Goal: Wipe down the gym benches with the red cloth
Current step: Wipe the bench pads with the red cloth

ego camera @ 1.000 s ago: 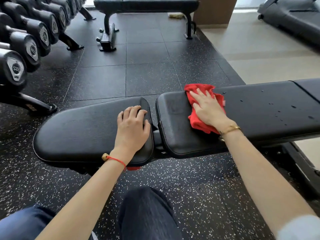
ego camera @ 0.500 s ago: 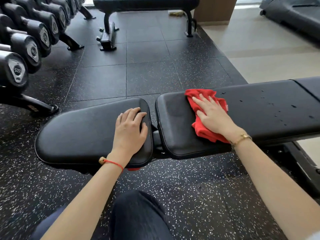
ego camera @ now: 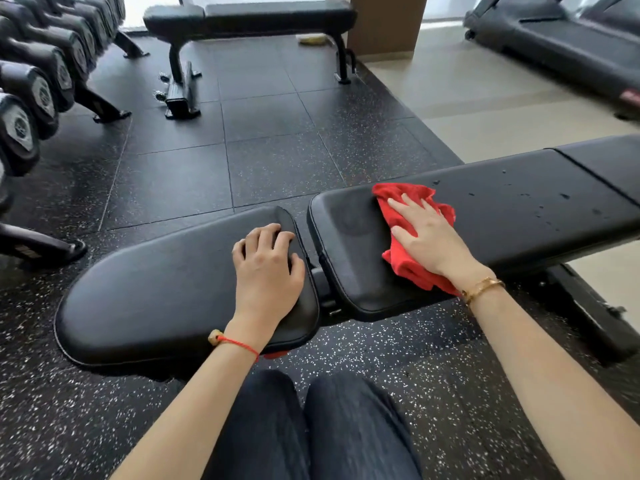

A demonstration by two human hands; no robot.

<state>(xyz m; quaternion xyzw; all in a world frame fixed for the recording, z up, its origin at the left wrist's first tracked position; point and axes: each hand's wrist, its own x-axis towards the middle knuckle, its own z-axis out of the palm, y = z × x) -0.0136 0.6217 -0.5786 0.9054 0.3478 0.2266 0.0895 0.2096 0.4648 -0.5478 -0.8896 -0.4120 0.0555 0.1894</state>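
Dumbbells point(ego camera: 24, 109) lined the rack at far left. My left hand point(ego camera: 268, 271) rested on the seat pad point(ego camera: 156, 299), fingers loosely curled, grasping nothing. My right hand point(ego camera: 427, 240) lay flat with straight fingers, pressing the red cloth point(ego camera: 403, 261) onto the back pad point(ego camera: 519, 216) near its left end; droplets point(ego camera: 564, 196) dotted the pad further right.

Cloth point(ego camera: 401, 265) on the bench pad point(ego camera: 519, 216), seat pad point(ego camera: 156, 296) left.
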